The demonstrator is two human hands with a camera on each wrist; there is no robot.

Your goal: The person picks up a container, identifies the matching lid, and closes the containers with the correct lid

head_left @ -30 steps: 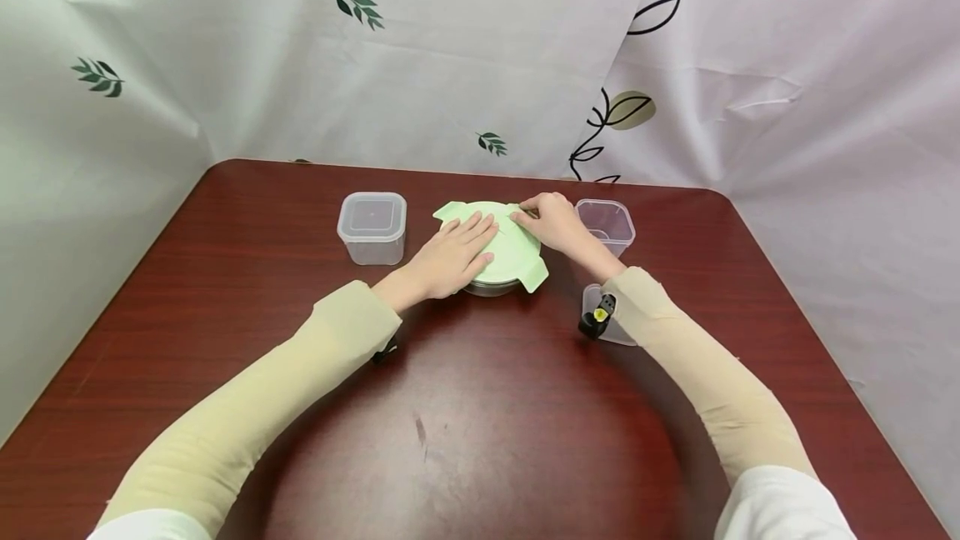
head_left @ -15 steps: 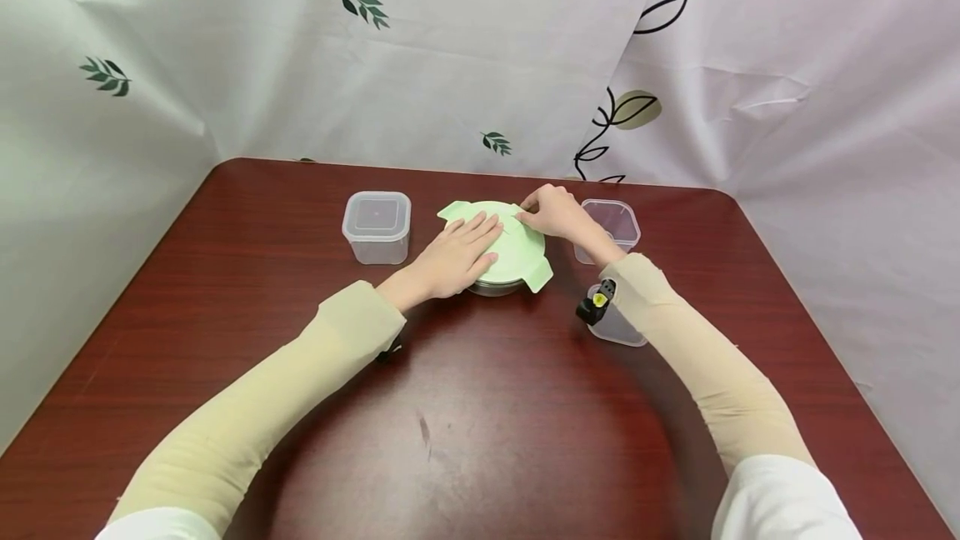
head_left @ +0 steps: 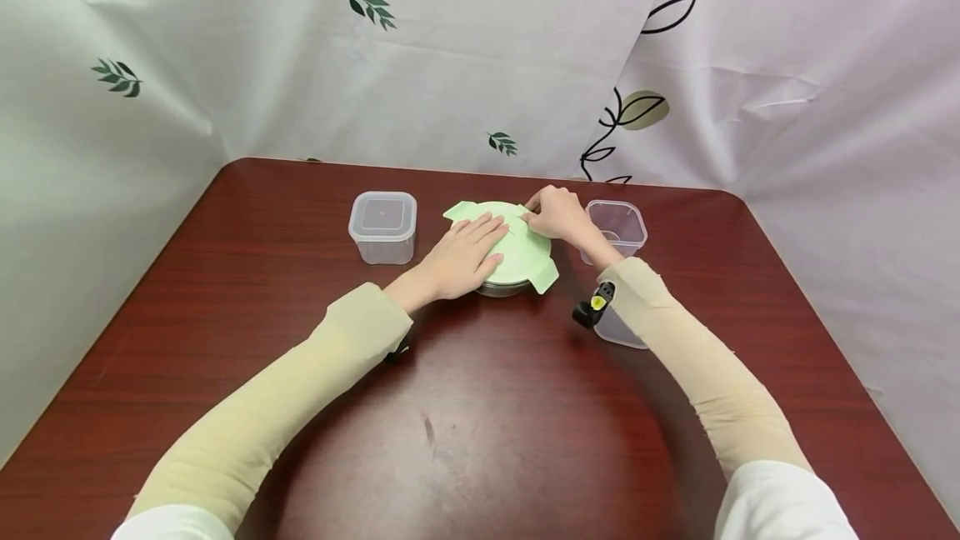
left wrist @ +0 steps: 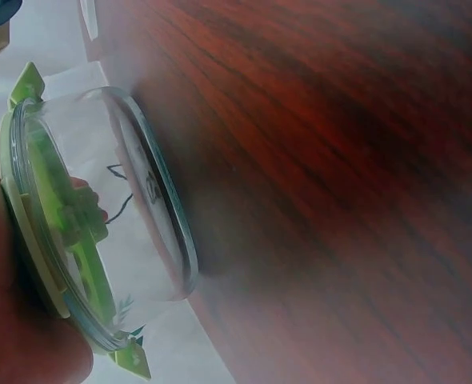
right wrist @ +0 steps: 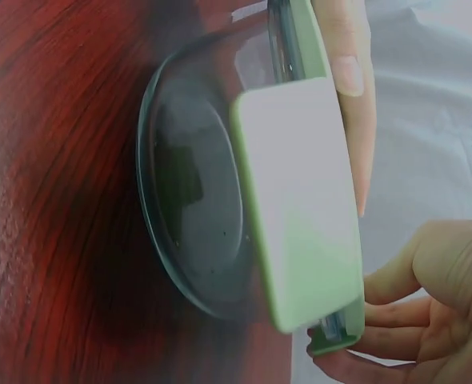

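A round glass food container [left wrist: 140, 216] with a light green lid [head_left: 525, 250] stands upright on the table. Side flaps [right wrist: 300, 208] stick out from the lid's rim in the head and wrist views. My left hand [head_left: 462, 258] rests on top of the lid, fingers straight and side by side. At the lid's far right edge, my right hand [head_left: 557, 213] pinches a flap between thumb and fingers. In the right wrist view, the right hand's fingers [right wrist: 388, 340] curl around that far flap [right wrist: 332, 340]. Glass walls show below the lid; the far side is hidden in the head view.
A lidded clear plastic box [head_left: 384, 227] stands left of the glass container. To the right is an open clear plastic box [head_left: 618, 223], partly behind the right wrist. A flat translucent lid [head_left: 618, 330] lies under the right forearm. White patterned cloth [head_left: 420, 90] hangs behind the table [head_left: 480, 407].
The head view has swung slightly, so everything sits a little further right. My left hand stays on the lid; my right hand stays at the far flap with only slight finger movement.
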